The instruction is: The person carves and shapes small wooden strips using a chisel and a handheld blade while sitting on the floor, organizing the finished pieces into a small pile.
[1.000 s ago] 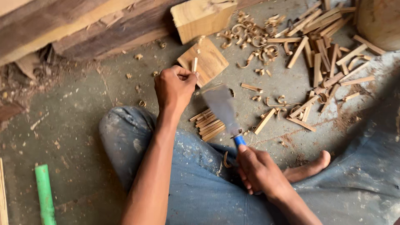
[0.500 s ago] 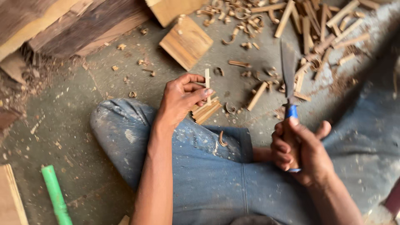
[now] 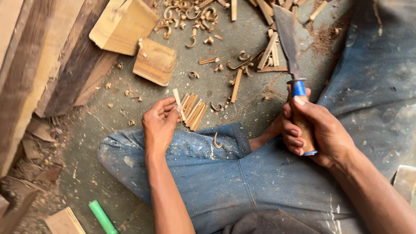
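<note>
Fingers (image 3: 167,110) pinch wood stick (image 3: 178,102); right hand (image 3: 318,132) grips knife (image 3: 290,47).

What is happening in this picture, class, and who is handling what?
A person sits on a dusty floor in worn jeans. The left hand pinches a thin pale wooden stick beside a small pile of cut sticks. The right hand grips a big knife by its handle, blade pointing away. Wood blocks, curled shavings and more sticks lie scattered ahead.
</note>
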